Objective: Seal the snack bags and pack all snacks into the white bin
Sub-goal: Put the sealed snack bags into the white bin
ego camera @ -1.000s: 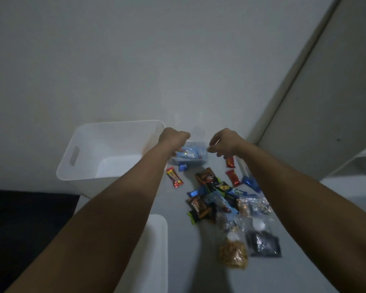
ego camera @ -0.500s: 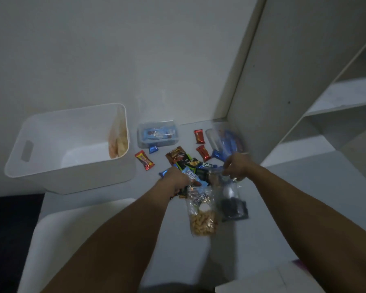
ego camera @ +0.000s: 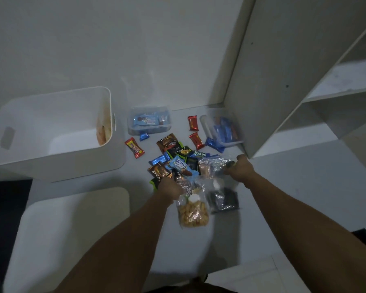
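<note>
The white bin (ego camera: 57, 132) stands at the table's (ego camera: 114, 225) back left corner, a pale bag against its inner right wall. Wrapped snacks (ego camera: 173, 157) lie piled mid-table. The left hand (ego camera: 170, 188) grips the top of the clear bag of golden snacks (ego camera: 193, 212); just right, the right hand (ego camera: 240, 169) pinches a crinkled clear bag (ego camera: 211, 166), though its fingers are partly hidden. A dark-filled bag (ego camera: 223, 199) lies between them. These bags look light, soft and slippery; best pinched along the top strip, gently, since the contents probably crush.
</note>
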